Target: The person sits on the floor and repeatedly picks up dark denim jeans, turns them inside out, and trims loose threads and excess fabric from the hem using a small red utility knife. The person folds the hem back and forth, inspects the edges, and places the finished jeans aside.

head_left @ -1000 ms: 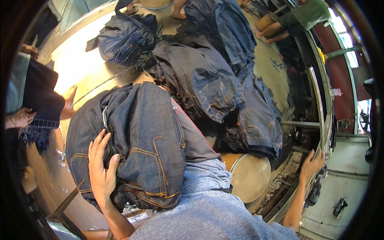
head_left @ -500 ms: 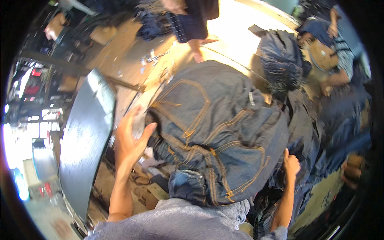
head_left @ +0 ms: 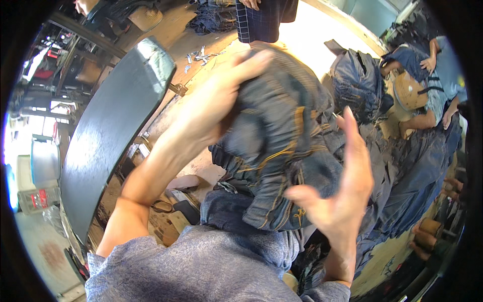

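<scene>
Jeans (head_left: 282,126), dark blue with orange stitching, bunched just in front of the blue-grey shirt (head_left: 191,267). Left hand (head_left: 229,88) at their upper left side, motion-blurred; can't tell whether it grips them. Right hand (head_left: 342,194) over the near right side, thumb and fingers spread wide, nothing held. Dark curved board (head_left: 110,141) to the left. More denim (head_left: 407,176) heaped to the right; co-worker's hand (head_left: 429,63) farther off, upper right. Small pale scraps (head_left: 202,57) on the floor (head_left: 168,43) beyond.

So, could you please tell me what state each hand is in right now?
Left hand: blurred at the dark jeans; grip cannot be told.
Right hand: open, thumb spread wide.
</scene>
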A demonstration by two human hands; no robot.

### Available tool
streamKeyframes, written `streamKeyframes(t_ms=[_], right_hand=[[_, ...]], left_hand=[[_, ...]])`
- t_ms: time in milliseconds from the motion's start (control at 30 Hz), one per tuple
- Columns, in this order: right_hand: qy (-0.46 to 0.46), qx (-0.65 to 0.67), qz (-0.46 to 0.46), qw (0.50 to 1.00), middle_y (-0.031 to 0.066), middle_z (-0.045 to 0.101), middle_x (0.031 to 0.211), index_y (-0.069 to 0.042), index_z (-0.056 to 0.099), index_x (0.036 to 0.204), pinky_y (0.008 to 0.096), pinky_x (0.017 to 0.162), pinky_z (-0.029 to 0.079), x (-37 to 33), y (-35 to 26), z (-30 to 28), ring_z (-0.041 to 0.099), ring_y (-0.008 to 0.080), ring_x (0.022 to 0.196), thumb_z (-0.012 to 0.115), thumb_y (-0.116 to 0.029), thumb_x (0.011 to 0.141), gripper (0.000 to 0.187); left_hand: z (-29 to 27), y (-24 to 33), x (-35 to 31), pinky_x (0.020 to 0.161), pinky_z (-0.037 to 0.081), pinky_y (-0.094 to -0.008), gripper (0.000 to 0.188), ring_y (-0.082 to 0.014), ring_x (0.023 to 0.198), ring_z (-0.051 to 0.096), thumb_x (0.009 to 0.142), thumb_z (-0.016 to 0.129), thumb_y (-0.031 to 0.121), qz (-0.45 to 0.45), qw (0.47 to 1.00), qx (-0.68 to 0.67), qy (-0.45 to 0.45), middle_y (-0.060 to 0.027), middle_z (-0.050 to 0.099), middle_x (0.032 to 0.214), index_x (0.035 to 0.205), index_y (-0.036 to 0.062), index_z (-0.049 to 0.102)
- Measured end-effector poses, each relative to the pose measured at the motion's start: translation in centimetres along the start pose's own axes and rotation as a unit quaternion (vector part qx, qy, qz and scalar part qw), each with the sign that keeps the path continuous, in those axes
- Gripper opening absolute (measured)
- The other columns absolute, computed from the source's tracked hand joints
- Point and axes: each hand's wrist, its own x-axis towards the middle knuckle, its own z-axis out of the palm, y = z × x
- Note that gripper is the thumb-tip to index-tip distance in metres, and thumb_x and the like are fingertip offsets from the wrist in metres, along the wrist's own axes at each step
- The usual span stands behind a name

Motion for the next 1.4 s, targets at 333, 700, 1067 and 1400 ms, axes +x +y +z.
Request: streamKeyframes(t_ms=[333,700,1067,1400], right_hand=[[0.146,0.213,0.214,0.942,0.0182,0.077,0.117,-0.001,0.039,0.161,0.0404,0.091,0.060,0.2,8.0,4.2,0.075,0.0289,0.099,0.080,-0.008,0.088,0.084],[0.209,0.476,0.396,0.757,0.0099,0.080,0.104,0.001,0.076,0.114,0.0367,0.085,0.061,1.8,16.1,-12.5,0.076,0.0224,0.090,0.069,-0.015,0.096,0.025],[0.337,0.404,0.135,0.840,0.0080,0.080,0.114,-0.002,0.073,0.126,0.0371,0.092,0.060,7.6,6.1,-25.7,0.077,0.0221,0.096,0.064,-0.024,0.105,0.032],[0.338,0.575,0.071,0.741,0.0063,0.080,0.123,-0.005,0.071,0.137,0.0375,0.099,0.058,9.3,-0.1,-17.5,0.077,0.0218,0.102,0.059,-0.032,0.113,0.038]], left_hand=[[9.3,-0.6,6.2,0.107,0.055,-0.0370,0.052,-0.0226,0.124,0.069,0.108,0.076,0.031,-0.013,0.981,0.062,-0.182,-0.0130,0.073,0.135,0.148,0.0017,0.062],[0.4,-1.8,3.6,0.098,0.056,-0.0288,0.019,-0.0096,0.107,0.072,0.109,0.076,0.022,0.152,0.941,0.238,-0.186,-0.0023,0.078,0.112,0.117,0.0049,0.075],[4.2,-2.7,5.0,0.102,0.057,-0.0339,0.033,-0.0153,0.106,0.074,0.116,0.065,0.034,0.105,0.920,0.224,-0.303,-0.0066,0.081,0.111,0.115,0.0037,0.078],[18.8,0.2,10.7,0.124,0.038,-0.0767,0.151,-0.0676,0.153,0.035,0.083,0.051,0.099,-0.023,0.806,-0.273,-0.525,-0.0380,0.008,0.178,0.171,0.0020,-0.023]])
